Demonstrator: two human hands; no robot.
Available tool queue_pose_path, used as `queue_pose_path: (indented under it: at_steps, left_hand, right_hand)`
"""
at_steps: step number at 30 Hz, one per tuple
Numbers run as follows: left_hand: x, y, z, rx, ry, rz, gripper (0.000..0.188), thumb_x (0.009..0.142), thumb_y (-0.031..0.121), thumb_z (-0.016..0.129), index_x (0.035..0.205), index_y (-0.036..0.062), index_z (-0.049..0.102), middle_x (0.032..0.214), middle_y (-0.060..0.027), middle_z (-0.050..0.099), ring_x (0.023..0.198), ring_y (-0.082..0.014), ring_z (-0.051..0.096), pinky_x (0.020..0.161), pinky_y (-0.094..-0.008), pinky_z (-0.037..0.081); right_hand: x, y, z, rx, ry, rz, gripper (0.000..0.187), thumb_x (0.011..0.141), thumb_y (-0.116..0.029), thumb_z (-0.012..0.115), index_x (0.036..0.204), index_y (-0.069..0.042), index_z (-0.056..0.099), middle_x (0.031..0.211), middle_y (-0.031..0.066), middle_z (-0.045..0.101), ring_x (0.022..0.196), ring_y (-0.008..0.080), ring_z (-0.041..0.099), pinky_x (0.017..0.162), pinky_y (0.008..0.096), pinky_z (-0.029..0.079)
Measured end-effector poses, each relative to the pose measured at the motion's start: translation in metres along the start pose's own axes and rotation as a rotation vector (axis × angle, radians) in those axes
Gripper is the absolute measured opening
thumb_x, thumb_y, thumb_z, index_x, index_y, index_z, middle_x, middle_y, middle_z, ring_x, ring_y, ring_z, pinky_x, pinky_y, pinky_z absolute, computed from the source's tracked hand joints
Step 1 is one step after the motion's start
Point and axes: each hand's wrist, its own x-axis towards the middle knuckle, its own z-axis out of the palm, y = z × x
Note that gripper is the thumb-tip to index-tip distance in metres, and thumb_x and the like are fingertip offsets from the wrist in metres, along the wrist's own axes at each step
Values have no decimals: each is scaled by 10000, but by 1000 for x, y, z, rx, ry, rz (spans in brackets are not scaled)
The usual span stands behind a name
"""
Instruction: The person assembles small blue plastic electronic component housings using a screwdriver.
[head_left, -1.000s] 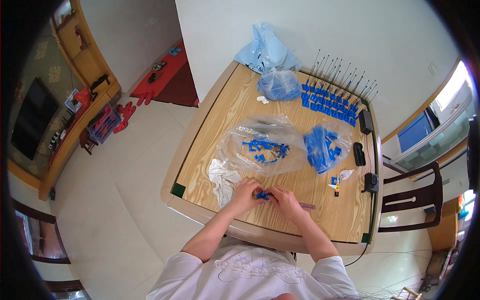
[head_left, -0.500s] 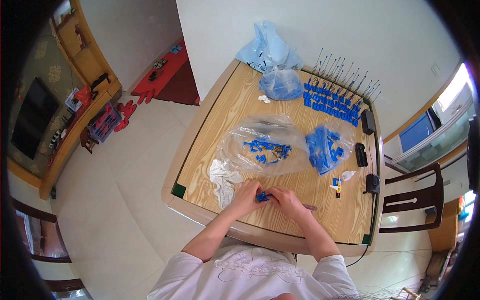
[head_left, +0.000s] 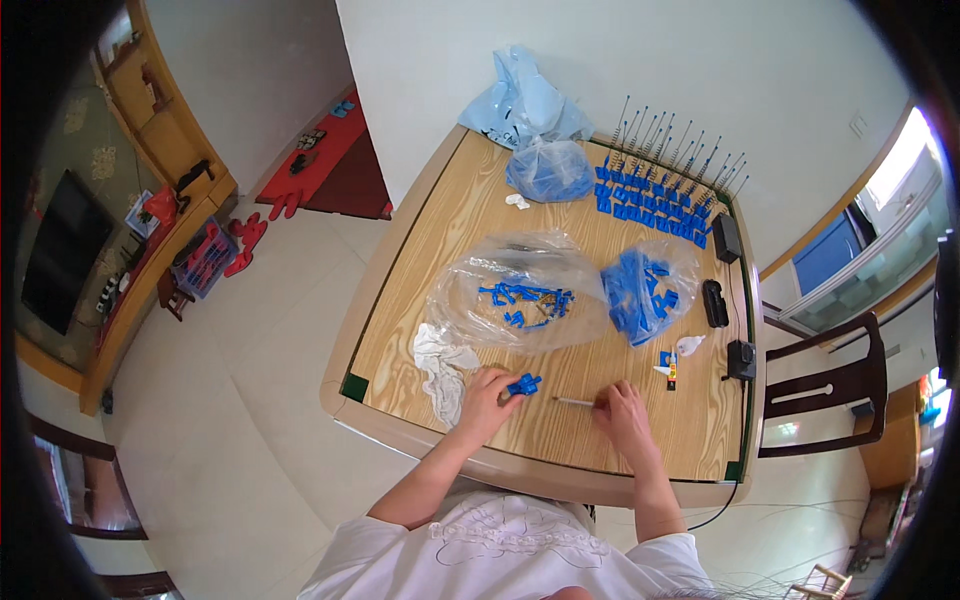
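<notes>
Small, irregular blue plastic piece (head_left: 524, 384) and slim pale rod (head_left: 576, 402), apart.
Just below frame centre, the left hand (head_left: 484, 406) grips the piece; rightward, the right hand (head_left: 625, 418) holds the rod, tip pointing left.

1. We see a smooth plastic finish on the held blue piece (head_left: 527, 383).
2. The slim rod (head_left: 575, 402) looks smooth; whether metal or plastic, we cannot tell.
3. We take the large clear bag (head_left: 452, 290) for thin plastic film, glossy and crinkled.
4. Our white rag (head_left: 440, 372) is soft cloth, matt and rumpled.
5. We have a wood-grained tabletop (head_left: 545, 448) with a smooth face.
6. We see dark, polished-looking wood on the chair (head_left: 873, 385).
7. The pale floor (head_left: 225, 420) strikes us as smooth tile, faintly glossy.
</notes>
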Motion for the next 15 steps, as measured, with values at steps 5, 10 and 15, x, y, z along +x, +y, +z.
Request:
queue_pose_path:
  at_steps: [5, 10, 15]
  left_hand:
    - [2, 8, -2, 47, -5, -8, 358, 690, 97, 766, 1028, 62, 652, 984, -95, 579, 959, -294, 548, 828, -380, 451]
    - [2, 10, -3, 56, -3, 5, 396, 692, 80, 755, 1069, 64, 633, 1000, -113, 575, 984, -301, 544, 857, -386, 449]
    - [2, 11, 3, 45, 12, -17, 388, 698, 74, 753, 1066, 52, 632, 1015, -118, 581, 984, -303, 552, 854, -382, 453]
  right_hand:
    - [-3, 0, 17, 291, 79, 134, 246, 797, -125, 652, 1004, -24, 565, 832, 144, 605, 765, 302, 599, 679, 379, 481]
    - [11, -49, 29, 558, -5, 190, 260, 837, -152, 617, 1048, -18, 546, 784, 166, 598, 698, 323, 599, 625, 399, 477]
    - [18, -63, 44, 547, 131, 68, 241, 852, -163, 596, 1048, -32, 543, 778, 182, 608, 740, 368, 618, 636, 438, 485]
